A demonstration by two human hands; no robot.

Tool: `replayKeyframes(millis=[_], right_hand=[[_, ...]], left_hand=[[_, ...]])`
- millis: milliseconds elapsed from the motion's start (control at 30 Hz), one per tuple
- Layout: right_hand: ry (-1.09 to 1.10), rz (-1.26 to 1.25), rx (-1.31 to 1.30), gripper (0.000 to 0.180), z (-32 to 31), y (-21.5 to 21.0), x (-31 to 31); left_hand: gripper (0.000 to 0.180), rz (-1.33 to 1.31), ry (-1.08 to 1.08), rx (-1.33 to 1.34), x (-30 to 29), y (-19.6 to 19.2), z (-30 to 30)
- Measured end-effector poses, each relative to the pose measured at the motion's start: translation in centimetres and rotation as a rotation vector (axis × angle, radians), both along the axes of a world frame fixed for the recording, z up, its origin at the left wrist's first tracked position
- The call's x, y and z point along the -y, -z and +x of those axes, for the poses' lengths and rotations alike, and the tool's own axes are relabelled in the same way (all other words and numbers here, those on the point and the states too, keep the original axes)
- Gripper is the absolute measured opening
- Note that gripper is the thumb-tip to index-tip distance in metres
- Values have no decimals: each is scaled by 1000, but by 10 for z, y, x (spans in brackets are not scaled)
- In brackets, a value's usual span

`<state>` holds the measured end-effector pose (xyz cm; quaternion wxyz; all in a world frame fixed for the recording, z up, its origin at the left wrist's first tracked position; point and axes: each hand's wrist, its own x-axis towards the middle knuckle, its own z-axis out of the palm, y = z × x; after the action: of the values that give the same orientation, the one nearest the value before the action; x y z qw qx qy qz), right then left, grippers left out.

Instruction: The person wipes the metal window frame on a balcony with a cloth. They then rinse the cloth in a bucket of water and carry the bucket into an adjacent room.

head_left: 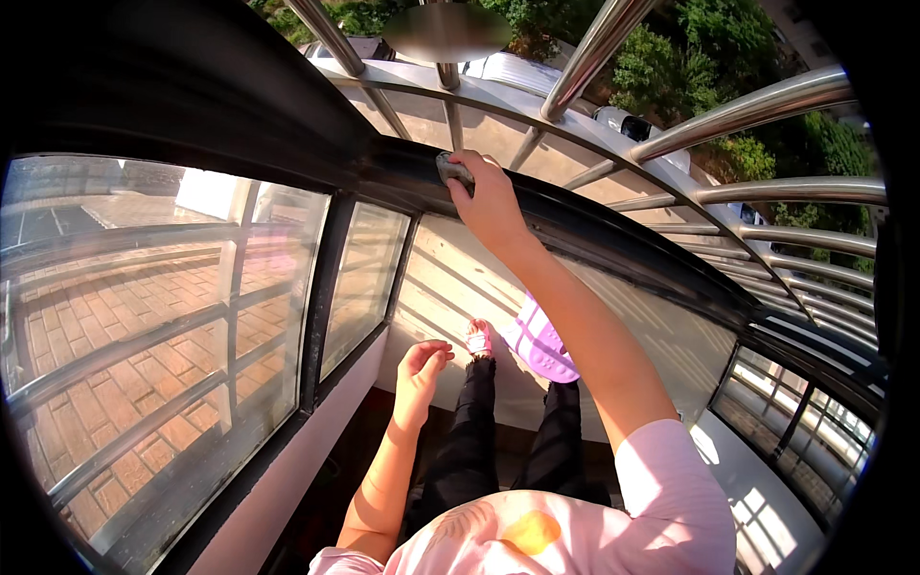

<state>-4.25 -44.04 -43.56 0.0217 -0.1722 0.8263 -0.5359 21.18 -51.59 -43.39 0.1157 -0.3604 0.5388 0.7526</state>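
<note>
My right hand (489,201) reaches up and forward and is shut on a small grey pad (452,170), pressing it against the dark window track (575,225) at the top of the sill. My left hand (420,369) hangs lower with fingers loosely curled, holding nothing, close to the white wall below the window. My legs in black trousers and pink slippers (541,340) show underneath.
A glass pane in a dark frame (326,278) stands at the left, reflecting a brick pavement. Shiny metal guard bars (757,105) curve outside the window, with parked cars and green trees beyond. More glass panes sit at lower right (795,422).
</note>
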Motion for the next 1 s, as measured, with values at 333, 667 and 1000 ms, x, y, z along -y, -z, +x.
replayKeyframes(millis=[333,667,1000], right_hand=[[-265,439,-706,9,-37,41,99],[-382,966,-560,9,-29,25,97],[-279,472,-541,14,-15,27,94]], left_hand=[[19,-4,-81,145,29,6,45],[19,0,-78,154,33,6,43],[18,24,-72,180,29,5,48]])
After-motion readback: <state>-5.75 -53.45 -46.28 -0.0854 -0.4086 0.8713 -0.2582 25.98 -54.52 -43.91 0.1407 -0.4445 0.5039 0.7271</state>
